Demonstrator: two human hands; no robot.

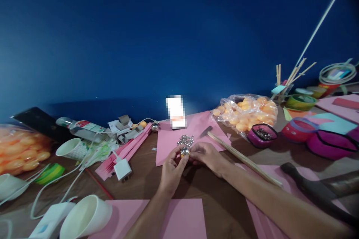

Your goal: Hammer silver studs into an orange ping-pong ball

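Note:
My left hand grips a small orange ball partly covered with shiny silver studs, thumb and fingers around its sides. Close against the ball's right side, my right hand has its fingers pinched together; anything between them is too small to make out. Just beyond the ball, a heap of loose silver studs lies on a pink sheet. Another silver-covered ball sits farther back, left of that sheet. A hammer with a pale wooden handle lies right of my hands.
Bags of orange balls stand at right and far left. A purple pouch holds small dark metal pieces. At left are a white charger, cables, a plastic bottle and a white cup. A blue wall rises behind.

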